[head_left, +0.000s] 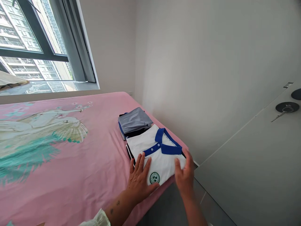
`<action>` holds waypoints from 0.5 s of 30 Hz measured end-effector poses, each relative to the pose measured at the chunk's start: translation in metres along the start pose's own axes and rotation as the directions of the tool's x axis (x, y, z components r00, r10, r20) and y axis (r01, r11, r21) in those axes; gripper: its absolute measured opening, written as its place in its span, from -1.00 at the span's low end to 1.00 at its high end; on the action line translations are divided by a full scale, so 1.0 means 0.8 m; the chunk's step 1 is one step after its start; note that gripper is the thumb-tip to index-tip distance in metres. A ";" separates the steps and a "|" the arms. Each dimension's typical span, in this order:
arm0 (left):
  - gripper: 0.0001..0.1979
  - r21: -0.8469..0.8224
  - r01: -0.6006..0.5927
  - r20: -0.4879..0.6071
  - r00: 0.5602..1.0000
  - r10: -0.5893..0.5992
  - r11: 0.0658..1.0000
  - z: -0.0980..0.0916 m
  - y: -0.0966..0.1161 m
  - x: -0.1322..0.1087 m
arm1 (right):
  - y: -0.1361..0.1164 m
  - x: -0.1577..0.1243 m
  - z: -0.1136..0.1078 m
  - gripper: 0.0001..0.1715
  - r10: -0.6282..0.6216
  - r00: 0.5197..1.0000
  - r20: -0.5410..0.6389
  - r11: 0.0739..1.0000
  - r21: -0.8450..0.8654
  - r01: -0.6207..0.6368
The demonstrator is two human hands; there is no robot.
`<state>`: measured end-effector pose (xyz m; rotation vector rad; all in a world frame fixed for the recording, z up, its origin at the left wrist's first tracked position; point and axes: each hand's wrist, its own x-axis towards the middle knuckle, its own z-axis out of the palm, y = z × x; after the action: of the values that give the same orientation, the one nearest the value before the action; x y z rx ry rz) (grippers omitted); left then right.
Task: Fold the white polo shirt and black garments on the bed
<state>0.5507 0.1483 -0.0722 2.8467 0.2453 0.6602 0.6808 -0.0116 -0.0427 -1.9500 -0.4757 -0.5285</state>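
A folded white polo shirt with a blue collar, a blue button placket and a round green badge lies on top of dark folded clothes at the bed's edge. My left hand rests flat on the shirt's lower left part, fingers spread beside the badge. At the shirt's right edge is my right hand, its thumb on the white cloth and its fingers apart along the side; part of them is hidden. Just behind the shirt sits a second folded pile, with a grey garment on top and black and blue ones below.
The bed's pink sheet carries a white and turquoise bird print. A plain wall rises close on the right, beside a door with a dark handle. A window with a grey curtain is at the back left.
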 end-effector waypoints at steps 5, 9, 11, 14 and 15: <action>-0.18 -0.002 0.147 -0.094 0.985 -0.147 0.989 0.008 0.016 -0.091 | -0.015 -0.004 0.023 -0.38 -0.070 0.913 0.403 0.953 -0.242 0.180; -0.23 0.012 0.257 -0.137 0.958 -0.253 0.966 0.008 -0.011 -0.184 | -0.042 -0.035 0.022 -0.29 -0.219 0.858 0.464 0.933 -0.158 0.323; -0.27 0.014 0.197 -0.149 0.970 -0.192 0.980 0.007 -0.034 -0.225 | -0.061 -0.055 0.022 -0.18 -0.288 0.769 0.571 0.919 -0.060 0.389; -0.39 -0.031 0.139 -0.204 0.969 -0.143 0.990 0.004 -0.061 -0.268 | -0.082 -0.074 0.035 -0.09 -0.262 0.667 0.697 0.935 0.012 0.354; -0.45 -0.068 0.152 -0.233 0.959 -0.164 0.986 0.002 -0.065 -0.278 | -0.087 -0.076 0.041 -0.10 -0.228 0.654 0.721 0.951 0.020 0.310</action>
<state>0.3486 0.1518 -0.1779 2.6628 0.4822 0.9588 0.5980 0.0405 -0.0376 -2.1591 -1.2811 0.0779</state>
